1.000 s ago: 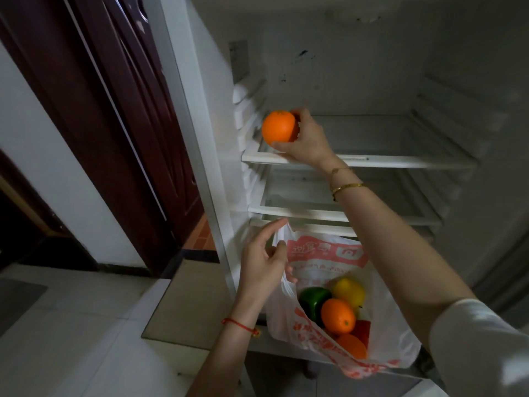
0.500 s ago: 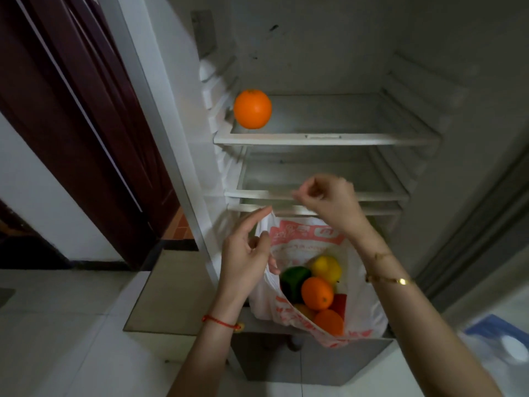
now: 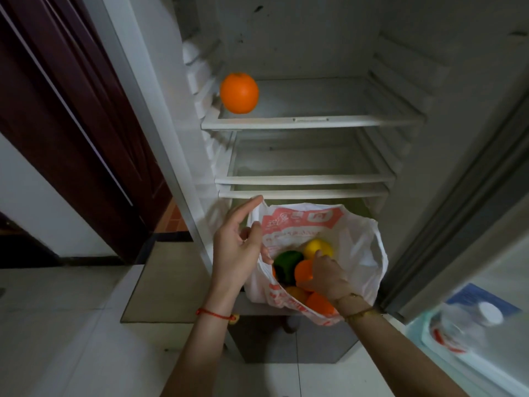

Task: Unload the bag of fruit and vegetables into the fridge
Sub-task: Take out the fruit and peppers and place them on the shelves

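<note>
The white plastic bag (image 3: 357, 247) bears unreadable red print; the left hand (image 3: 237, 250) pinches its rim, while the right hand (image 3: 326, 273) inside closes around a round orange fruit (image 3: 304, 271).

A dark red-brown wooden door (image 3: 71, 133) stood ajar; below it lay a grey rectangular floor mat (image 3: 169, 285) on pale tiles.

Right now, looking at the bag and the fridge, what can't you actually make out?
- Right hand grip on the orange: fingers hidden behind it.
- Bag bottom: covered by fruit and that hand.
- Green item: too dark to identify.
- Fridge door shelf contents: blurred, cut by the frame edge.
</note>
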`<state>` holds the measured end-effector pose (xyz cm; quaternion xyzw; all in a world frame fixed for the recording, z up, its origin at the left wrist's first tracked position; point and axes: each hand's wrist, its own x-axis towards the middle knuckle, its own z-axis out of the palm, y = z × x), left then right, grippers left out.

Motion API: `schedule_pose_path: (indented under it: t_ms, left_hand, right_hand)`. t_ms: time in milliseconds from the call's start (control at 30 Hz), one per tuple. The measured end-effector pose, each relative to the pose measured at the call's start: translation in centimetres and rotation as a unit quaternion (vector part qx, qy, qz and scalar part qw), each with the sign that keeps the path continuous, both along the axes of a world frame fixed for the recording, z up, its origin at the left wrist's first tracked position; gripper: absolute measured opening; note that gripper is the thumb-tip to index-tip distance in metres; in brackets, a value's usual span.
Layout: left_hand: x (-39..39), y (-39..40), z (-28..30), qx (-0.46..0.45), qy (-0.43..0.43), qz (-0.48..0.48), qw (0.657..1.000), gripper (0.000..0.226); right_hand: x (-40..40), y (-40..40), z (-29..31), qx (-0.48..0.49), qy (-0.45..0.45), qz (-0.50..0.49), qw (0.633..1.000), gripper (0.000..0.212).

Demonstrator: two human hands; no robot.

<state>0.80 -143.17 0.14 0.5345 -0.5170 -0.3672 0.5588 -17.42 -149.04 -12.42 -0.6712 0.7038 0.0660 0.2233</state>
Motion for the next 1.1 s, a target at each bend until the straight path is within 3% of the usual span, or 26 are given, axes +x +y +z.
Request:
schedule_pose_path:
  t_ms: [267, 533, 667, 800, 1100]
  left_hand:
    - [-0.2, 0.1, 0.1, -0.009, -0.011, 0.005, 1.000, 0.047]
    - [-0.4, -1.1, 0.4, -0.004, 0.008, 0.001, 1.000, 0.047]
    - [-0.5, -2.2, 0.3, 0.004, 0.009, -0.001, 1.000, 0.048]
    - [-0.5, -3.5, 0.3, 0.007, 0.017, 0.003, 1.000, 0.047]
    - [-0.6, -4.5, 0.5, 0.017, 0.010, -0.008, 1.000, 0.049]
  right_hand:
    - [-0.2, -0.2, -1.7, -0.035, -0.022, -0.019, 0.999, 0.088]
    - [-0.9, -0.6, 6.5, -0.072, -0.201, 0.002, 0.977, 0.081]
    - [-1.3, -1.3, 12.4, -0.135, -0.301, 0.012, 0.944, 0.069]
    - [-1.0, -2.2, 18.0, -0.220, -0.396, 0.027, 0.891, 0.076]
    - [1.8, -9.7, 25.6, -0.429, -0.362, 0.025, 0.827, 0.076]
